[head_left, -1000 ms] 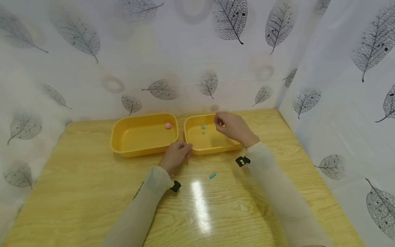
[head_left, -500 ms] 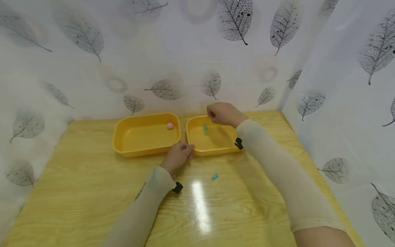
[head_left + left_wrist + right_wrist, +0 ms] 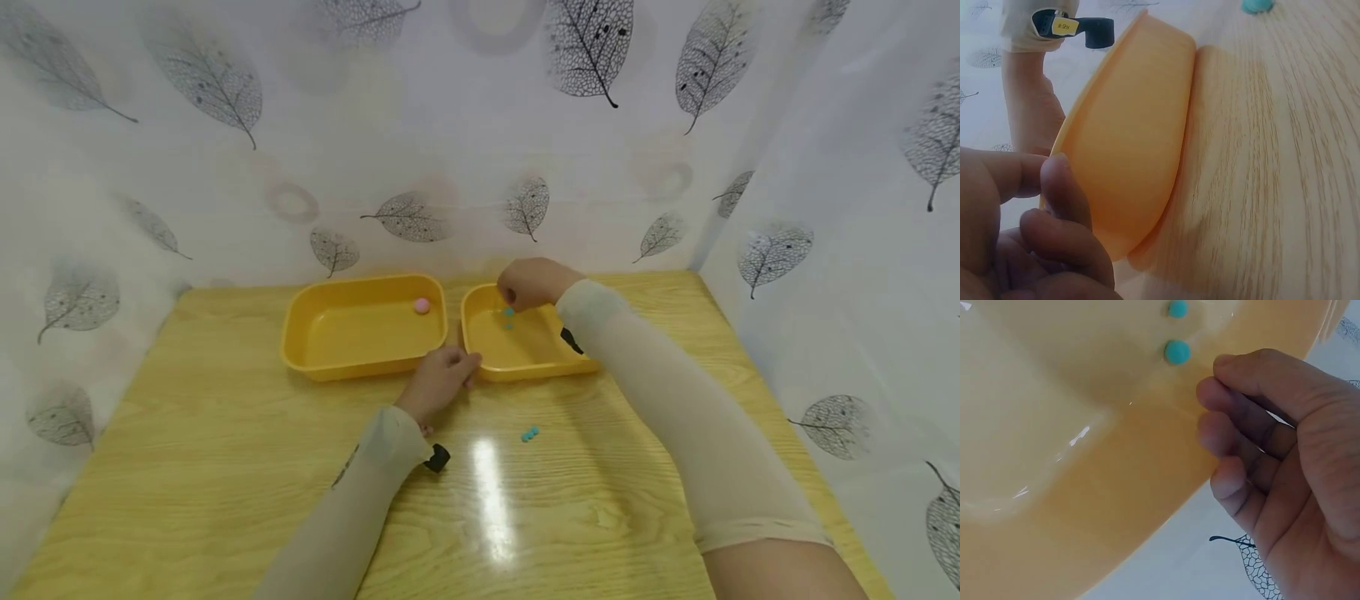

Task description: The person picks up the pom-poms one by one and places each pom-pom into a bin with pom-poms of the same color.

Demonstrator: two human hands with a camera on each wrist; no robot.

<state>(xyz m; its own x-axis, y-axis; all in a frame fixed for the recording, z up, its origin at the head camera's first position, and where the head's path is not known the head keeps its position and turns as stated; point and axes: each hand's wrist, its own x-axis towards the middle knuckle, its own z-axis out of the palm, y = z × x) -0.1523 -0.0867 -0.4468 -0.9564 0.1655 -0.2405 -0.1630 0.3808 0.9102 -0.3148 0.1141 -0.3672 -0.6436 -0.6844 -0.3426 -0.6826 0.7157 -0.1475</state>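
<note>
My left hand (image 3: 438, 382) pinches the near left corner rim of the smaller yellow tray (image 3: 536, 367) between thumb and fingers. Over the far left part of that tray hovers my right hand (image 3: 536, 283). Its fingers are loosely bent, the thumb close to the index fingertip, and nothing shows between them in the right wrist view. Two small turquoise balls lie on the tray floor just beyond these fingertips, a larger ball (image 3: 1177, 352) and a smaller ball (image 3: 1177, 308). A short row of turquoise balls (image 3: 529, 434) lies on the table in front of the tray.
To the left stands a longer yellow tray (image 3: 352, 369) with a pink ball (image 3: 422, 306) near its right end. A narrow gap separates the two trays. White leaf-print curtain (image 3: 480, 125) hangs behind the wooden table (image 3: 225, 467) and along its sides.
My right hand has moved left and toward the tray's far edge, then lowered slightly near the turquoise balls. My left hand stays at the tray's corner. The whole view has shifted slightly.
</note>
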